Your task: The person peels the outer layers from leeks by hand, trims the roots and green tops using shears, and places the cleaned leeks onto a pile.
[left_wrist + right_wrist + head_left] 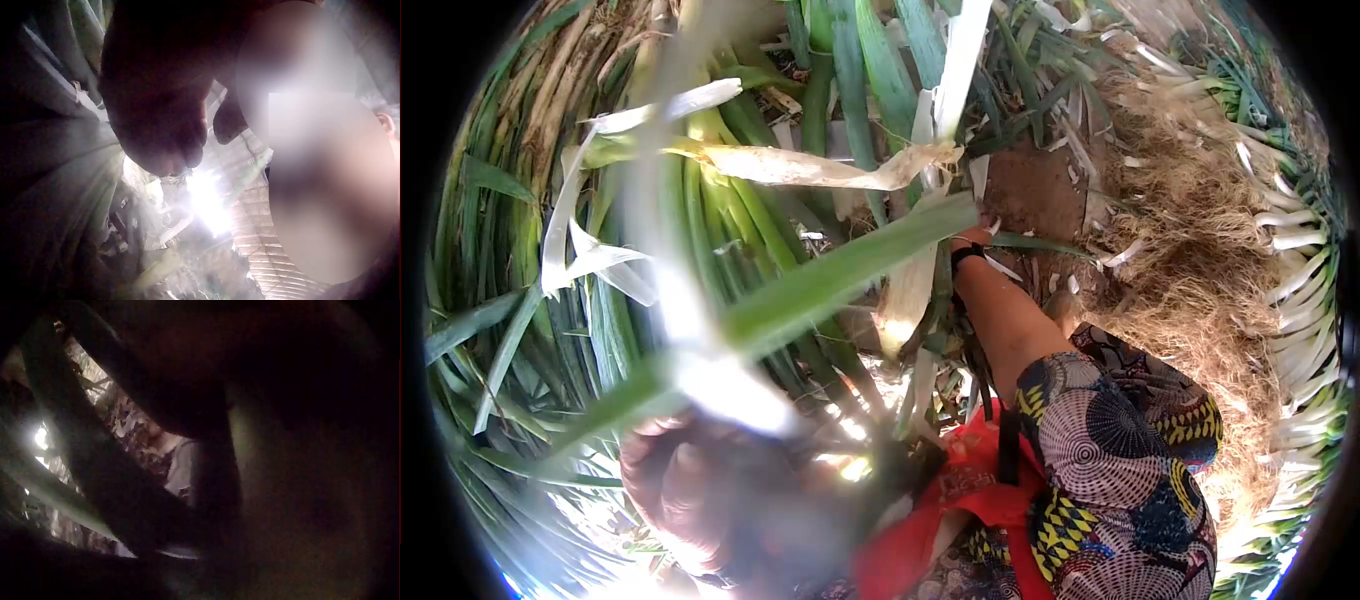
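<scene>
In the head view the left hand (685,490) is at the lower left, blurred, with bent fingers. A blurred white stalk (735,385) and a long green leaf (840,275) cross close above it; whether the hand grips them is unclear. The left wrist view shows the dark left hand (156,125) with curled fingers and the thumb apart, and no clear object between them. The right arm reaches forward, a black band at its wrist. Only part of the right hand (975,237) shows beside the leaves; its fingers are hidden. Dark leaves (81,437) fill much of the right wrist view.
Long green leaves (500,260) are heaped at the left. Brown fibrous roots (1190,220) and a row of white stalks (1305,290) line the right. Bare soil (1035,195) with scraps lies beyond the right hand. Red cloth (975,465) and a patterned garment (1110,450) are near the body.
</scene>
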`<state>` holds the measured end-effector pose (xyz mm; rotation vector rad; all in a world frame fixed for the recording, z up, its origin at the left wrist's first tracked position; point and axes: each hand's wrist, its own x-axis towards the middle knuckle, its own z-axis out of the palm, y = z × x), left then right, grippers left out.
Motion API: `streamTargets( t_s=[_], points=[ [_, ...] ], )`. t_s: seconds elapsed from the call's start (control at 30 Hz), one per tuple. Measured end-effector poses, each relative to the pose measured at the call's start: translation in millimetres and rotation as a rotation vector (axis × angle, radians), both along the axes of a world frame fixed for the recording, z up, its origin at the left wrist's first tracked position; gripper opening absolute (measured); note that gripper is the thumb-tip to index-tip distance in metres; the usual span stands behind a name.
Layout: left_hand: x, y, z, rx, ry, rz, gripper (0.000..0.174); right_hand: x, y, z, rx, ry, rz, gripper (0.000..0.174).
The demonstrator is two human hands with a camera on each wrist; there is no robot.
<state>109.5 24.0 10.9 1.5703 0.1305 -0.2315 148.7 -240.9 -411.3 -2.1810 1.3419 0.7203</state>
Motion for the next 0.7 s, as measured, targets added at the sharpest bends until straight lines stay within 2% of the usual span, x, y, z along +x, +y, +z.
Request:
streamTargets(
  t_s=[0.1, 0.17, 0.2, 0.27, 0.37, 0.4, 0.47, 0.5, 0.57, 0.6, 0.63, 0.7],
  points=[
    [-2.0, 2.3, 7.7, 0.011, -0.007, -0.011, 0.031, -9.2, -15.4, 46.7, -0.046, -0.08, 0.086, 0.068],
    [-5.9, 6.7, 4.8, 0.039, -0.068, -0.007, 0.028, -30.4, -29.8, 40.2, 0.105, -0.148, 0.12, 0.058],
    [-8.5, 6.1, 0.7, 0.029, -0.117, 0.04, 0.023, -50.4, -25.0, 32.6, 0.088, -0.158, 0.148, 0.05],
    [-8.4, 2.3, 9.3, -0.05, -0.079, -0.006, 0.022, -90.3, -20.6, 39.3, 0.039, -0.211, 0.188, 0.043],
    [-13.9, 4.6, 16.5, -0.117, -0.083, -0.012, 0.018, -112.1, -50.3, 43.4, 0.016, -0.247, 0.333, 0.043],
    [-13.9, 4.1, 16.4, -0.054, -0.094, -0.007, 0.017, -98.4, -95.1, 29.5, 0.047, -0.179, 0.452, 0.045],
    [-13.8, -1.0, 22.8, 0.054, -0.09, 0.015, 0.015, -42.6, -141.6, 143.4, -0.029, -0.181, 0.467, 0.037],
    [-9.8, 3.1, 27.9, 0.284, -0.147, -0.077, 0.014, -2.0, -147.6, 234.3, -0.049, -0.164, 0.485, 0.042],
    [-5.5, 8.6, 23.3, 0.243, -0.198, -0.075, 0.013, 53.2, -173.9, 339.9, -0.195, -0.262, 0.656, 0.042],
    [-5.2, 11.4, 16.3, 0.208, -0.185, -0.05, 0.013, 71.3, -179.0, 385.8, -0.274, -0.315, 0.752, 0.042],
    [-2.9, 11.1, 16.8, 0.269, -0.345, -0.116, 0.013, 81.0, -177.7, 421.9, -0.34, -0.369, 0.841, 0.042],
    [0.8, 7.6, 25.7, 0.285, -0.101, 0.054, 0.014, 89.4, -163.7, 482.0, -0.462, -0.504, 0.994, 0.044]
  ],
)
